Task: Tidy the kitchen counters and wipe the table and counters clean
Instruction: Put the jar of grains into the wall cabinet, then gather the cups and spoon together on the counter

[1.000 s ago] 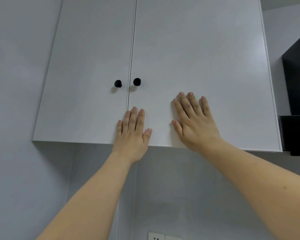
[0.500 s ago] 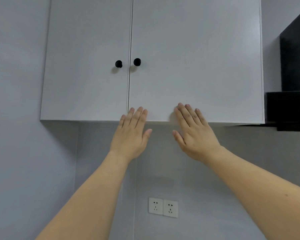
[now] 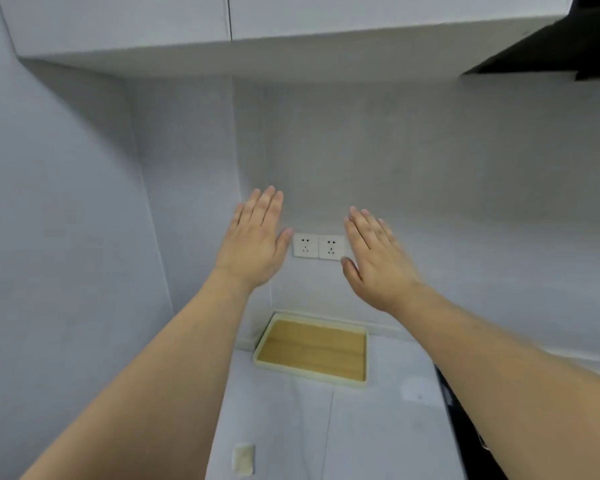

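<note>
Wooden-floored tray (image 3: 347, 380) on counter (image 3: 326, 427) holds nothing; both hands' fingers straight, holding nothing.

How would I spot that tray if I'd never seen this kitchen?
Find the twin wall sockets on the back wall. Directly below them, on the pale counter, in the corner, lies the tray. It is shallow and rectangular, with a cream rim and a wood-coloured base.

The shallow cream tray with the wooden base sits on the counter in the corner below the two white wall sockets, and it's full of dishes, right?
Not quite. The head view shows the shallow cream tray with the wooden base on the counter in the corner below the two white wall sockets, but it holds nothing; its wooden base is bare.
</note>
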Action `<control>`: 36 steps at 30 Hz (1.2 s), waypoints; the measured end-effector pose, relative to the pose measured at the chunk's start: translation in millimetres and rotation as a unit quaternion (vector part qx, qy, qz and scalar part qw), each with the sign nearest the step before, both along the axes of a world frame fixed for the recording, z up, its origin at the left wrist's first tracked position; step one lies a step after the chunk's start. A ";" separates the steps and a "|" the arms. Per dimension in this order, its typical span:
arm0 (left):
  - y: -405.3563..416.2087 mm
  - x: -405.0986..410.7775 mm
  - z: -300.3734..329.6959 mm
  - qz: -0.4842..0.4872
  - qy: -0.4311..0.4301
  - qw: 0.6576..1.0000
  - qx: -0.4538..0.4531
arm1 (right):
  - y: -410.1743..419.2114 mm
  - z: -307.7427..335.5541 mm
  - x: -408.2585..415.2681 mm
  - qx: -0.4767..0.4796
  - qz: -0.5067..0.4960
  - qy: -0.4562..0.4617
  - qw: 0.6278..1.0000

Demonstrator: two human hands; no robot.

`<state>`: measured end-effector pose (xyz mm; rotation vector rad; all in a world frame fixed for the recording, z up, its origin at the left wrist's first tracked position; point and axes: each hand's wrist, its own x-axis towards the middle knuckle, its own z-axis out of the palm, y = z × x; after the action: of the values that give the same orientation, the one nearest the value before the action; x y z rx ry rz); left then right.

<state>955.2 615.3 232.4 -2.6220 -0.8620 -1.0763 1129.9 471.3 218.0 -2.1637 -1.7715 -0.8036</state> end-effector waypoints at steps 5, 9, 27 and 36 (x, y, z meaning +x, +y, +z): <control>-22.2 2.5 -84.9 -0.004 0.040 0.993 -0.111 | -29.3 -88.5 -2.2 -0.087 -0.029 0.108 0.990; -53.3 13.5 -160.5 -0.008 0.115 0.976 -0.185 | -66.1 -154.5 -2.4 -0.160 -0.062 0.179 0.969; -263.4 202.2 -289.4 -0.202 0.310 0.878 -0.303 | -293.8 -262.0 104.6 -0.201 -0.263 0.358 0.873; -412.1 318.7 -286.2 -0.284 0.332 0.866 -0.243 | -478.4 -261.2 193.7 -0.218 -0.345 0.365 0.837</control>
<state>1273.9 203.2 -53.8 -3.4220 -0.2039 0.0831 1323.6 -7.2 -43.3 -2.8789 -0.8110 0.3996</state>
